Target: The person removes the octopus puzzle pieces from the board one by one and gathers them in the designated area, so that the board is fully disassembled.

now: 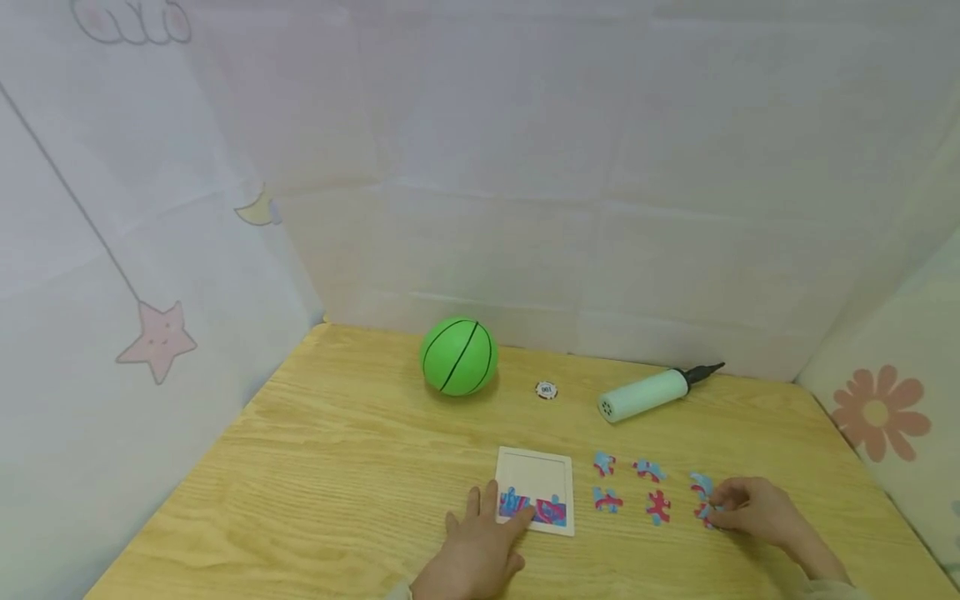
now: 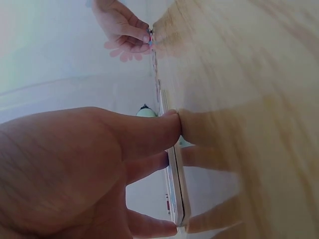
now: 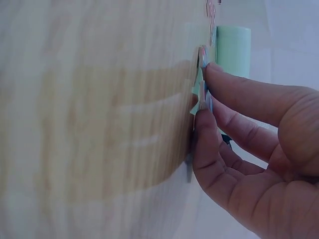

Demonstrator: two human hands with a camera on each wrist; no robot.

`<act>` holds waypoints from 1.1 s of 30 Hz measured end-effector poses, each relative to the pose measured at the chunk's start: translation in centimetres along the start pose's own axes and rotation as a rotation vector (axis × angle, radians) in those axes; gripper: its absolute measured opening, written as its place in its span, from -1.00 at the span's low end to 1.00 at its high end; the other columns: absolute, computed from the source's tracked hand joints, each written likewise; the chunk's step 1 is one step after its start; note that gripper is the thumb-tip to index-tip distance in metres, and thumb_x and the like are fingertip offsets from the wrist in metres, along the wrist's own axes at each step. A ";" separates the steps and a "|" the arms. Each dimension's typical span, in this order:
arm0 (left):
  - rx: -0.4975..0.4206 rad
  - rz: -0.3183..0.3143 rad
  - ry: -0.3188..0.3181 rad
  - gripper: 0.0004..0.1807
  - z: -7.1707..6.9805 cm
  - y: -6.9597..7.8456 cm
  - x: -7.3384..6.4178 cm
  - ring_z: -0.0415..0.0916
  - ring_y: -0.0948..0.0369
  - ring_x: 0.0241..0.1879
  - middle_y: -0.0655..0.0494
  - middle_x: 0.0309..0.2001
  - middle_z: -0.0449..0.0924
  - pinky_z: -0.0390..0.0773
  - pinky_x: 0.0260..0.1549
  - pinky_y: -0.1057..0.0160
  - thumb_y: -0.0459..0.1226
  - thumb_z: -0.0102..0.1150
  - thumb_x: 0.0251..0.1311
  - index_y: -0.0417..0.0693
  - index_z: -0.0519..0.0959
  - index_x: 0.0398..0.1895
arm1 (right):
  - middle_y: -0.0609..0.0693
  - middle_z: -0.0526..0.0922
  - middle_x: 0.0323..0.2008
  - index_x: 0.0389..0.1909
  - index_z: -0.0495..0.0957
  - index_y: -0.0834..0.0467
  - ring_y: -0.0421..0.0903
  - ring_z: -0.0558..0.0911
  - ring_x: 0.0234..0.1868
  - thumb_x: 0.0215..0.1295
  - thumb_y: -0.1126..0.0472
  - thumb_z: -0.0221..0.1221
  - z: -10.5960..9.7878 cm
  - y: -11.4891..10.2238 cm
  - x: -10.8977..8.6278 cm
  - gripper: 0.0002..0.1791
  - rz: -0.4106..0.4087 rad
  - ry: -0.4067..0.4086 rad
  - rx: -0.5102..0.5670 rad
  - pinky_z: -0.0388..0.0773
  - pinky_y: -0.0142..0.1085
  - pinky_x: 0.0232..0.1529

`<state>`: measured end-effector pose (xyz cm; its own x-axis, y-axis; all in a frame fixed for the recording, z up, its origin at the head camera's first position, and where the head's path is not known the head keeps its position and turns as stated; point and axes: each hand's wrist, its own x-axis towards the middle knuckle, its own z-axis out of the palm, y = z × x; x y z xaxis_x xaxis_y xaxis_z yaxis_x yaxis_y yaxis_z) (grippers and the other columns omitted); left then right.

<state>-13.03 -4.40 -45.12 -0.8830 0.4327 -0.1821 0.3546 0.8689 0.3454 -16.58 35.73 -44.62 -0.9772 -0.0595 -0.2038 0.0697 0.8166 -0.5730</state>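
A white square puzzle tray (image 1: pixel 534 468) lies on the table with blue, pink and purple jigsaw pieces (image 1: pixel 553 510) fitted along its near edge. My left hand (image 1: pixel 474 548) rests at the tray's near left corner, fingers extended, one fingertip on the pieces. In the left wrist view its thumb (image 2: pixel 149 132) touches the tray's side. Over to the right, my right hand (image 1: pixel 763 515) pinches a blue and pink jigsaw piece (image 1: pixel 704 514) between thumb and fingers. In the right wrist view that piece (image 3: pixel 202 92) is tilted up off the tabletop.
Several loose jigsaw pieces (image 1: pixel 658 506) lie in two rows between the tray and my right hand. Farther back are a green ball (image 1: pixel 459 357), a poker chip (image 1: pixel 547 390) and a mint hand pump (image 1: pixel 645 395) with a black nozzle. A pale printed curtain (image 1: pixel 480 208) surrounds the table.
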 end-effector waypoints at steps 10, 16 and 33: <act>0.017 0.001 -0.001 -0.39 0.2 0.0 -0.1 0.09 -0.33 0.32 -0.23 0.40 0.10 0.26 -0.01 -0.46 -0.03 0.21 0.20 0.32 0.36 0.35 | -0.06 0.58 -0.39 -0.23 0.61 0.23 -0.13 0.49 -0.33 0.10 0.08 0.38 0.2 0.3 0.0 -0.66 -0.007 0.002 -0.017 0.43 -0.29 -0.34; 0.038 0.001 -0.014 -0.39 0.4 -0.2 0.1 0.07 -0.32 0.34 -0.22 0.42 0.07 0.25 0.01 -0.45 -0.01 0.18 0.22 0.36 0.32 0.37 | -0.07 0.62 -0.36 -0.28 0.61 0.16 -0.18 0.55 -0.33 0.22 0.04 0.28 -0.1 -1.2 -0.3 -0.75 -0.076 0.057 -0.040 0.48 -0.32 -0.38; 0.046 0.003 -0.004 -0.37 0.3 -0.1 -0.1 0.04 -0.32 0.35 -0.21 0.44 0.06 0.23 0.02 -0.46 0.00 0.17 0.21 0.42 0.29 0.38 | -0.19 0.57 -0.49 -0.39 0.60 0.05 -0.31 0.48 -0.52 0.25 0.11 0.26 5.1 -14.0 2.4 -0.89 -0.510 -0.035 0.104 0.47 -0.39 -0.48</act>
<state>-12.90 -4.46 -45.41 -0.8806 0.4362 -0.1853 0.3709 0.8777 0.3034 -18.84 21.22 -41.18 -0.8851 -0.4554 0.0961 -0.3917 0.6174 -0.6822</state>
